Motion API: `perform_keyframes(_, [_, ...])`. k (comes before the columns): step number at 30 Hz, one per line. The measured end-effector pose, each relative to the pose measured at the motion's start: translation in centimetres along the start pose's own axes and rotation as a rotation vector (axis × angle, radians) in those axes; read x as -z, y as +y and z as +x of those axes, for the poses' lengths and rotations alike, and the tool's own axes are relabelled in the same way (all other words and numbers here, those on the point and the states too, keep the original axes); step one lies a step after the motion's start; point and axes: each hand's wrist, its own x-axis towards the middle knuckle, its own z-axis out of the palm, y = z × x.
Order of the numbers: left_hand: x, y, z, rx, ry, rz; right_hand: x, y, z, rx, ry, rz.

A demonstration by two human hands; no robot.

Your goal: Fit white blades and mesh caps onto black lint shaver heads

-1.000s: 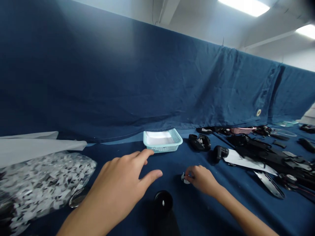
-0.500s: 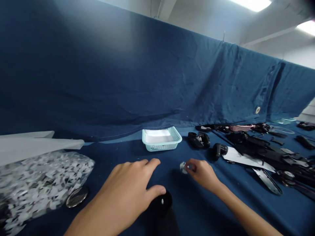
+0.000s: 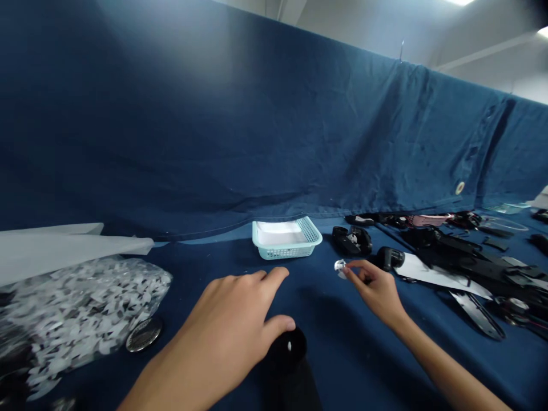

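Observation:
My left hand is above the blue cloth, thumb and fingers apart, holding nothing. Its thumb tip is by the rim of a black round-ended object, which has a small white spot in it. To the right, my right hand pinches a small, clear and whitish piece between thumb and index finger. That piece is in front of a black part and right of a light blue basket with white paper inside.
At the left a clear bag holds many small white pieces, with a round metallic disc beside it. Black parts, a white strip and a pink basket are at the right. A blue curtain hangs behind.
My right hand has moved right and away from me, with the small clear piece in its fingers. My left hand keeps its open pose. The view has shifted slightly.

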Motion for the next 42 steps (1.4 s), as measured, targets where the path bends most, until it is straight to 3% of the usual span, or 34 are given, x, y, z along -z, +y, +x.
perform_keyframes(5, [-0.4, -0.2, 0.2, -0.013, -0.021, 0.009, -1.1, 0.4, -0.2, 0.044, -0.287, -0.034])
perform_keyframes(11, [-0.9, -0.4, 0.3, -0.044, -0.017, 0.021, -1.4, 1.1, 0.0, 0.017, -0.223, -0.061])
perform_keyframes(16, [-1.2, -0.5, 0.1, -0.07, -0.004, 0.014, -1.9, 1.3, -0.2, 0.057, -0.31, -0.03])
perform_keyframes(18, [-1.1, -0.5, 0.0, -0.068, -0.014, 0.018, -1.6, 1.5, 0.1, 0.045, -0.236, -0.019])
perform_keyframes(23, [-1.0, -0.3, 0.0, -0.069, -0.013, 0.037, 0.3, 2.5, 1.2, -0.09, 0.241, -0.028])
perform_keyframes(25, [-1.2, -0.2, 0.0, -0.082, -0.005, 0.037, 0.4, 2.6, 1.2, -0.117, 0.32, -0.023])
perform_keyframes(27, [-1.4, -0.2, -0.2, -0.099, -0.019, 0.036, -0.1, 2.4, 1.0, -0.104, 0.248, -0.003])
perform_keyframes(31, [-1.5, -0.3, -1.0, -0.184, -0.084, 0.017, -2.3, 1.2, 0.3, -0.034, -0.054, 0.017])
perform_keyframes(35, [-1.6, -0.3, -1.4, -0.23, -0.132, -0.01, -3.7, 0.4, 0.0, -0.009, -0.25, -0.031])
perform_keyframes(38, [-2.1, 0.1, -1.2, -0.246, -0.129, -0.007, -4.1, 0.4, -0.2, -0.005, -0.352, -0.069])
perform_keyframes(42, [-3.1, 0.6, -0.9, -0.273, -0.179, -0.018, -4.4, 0.7, -0.4, -0.02, -0.388, -0.102])
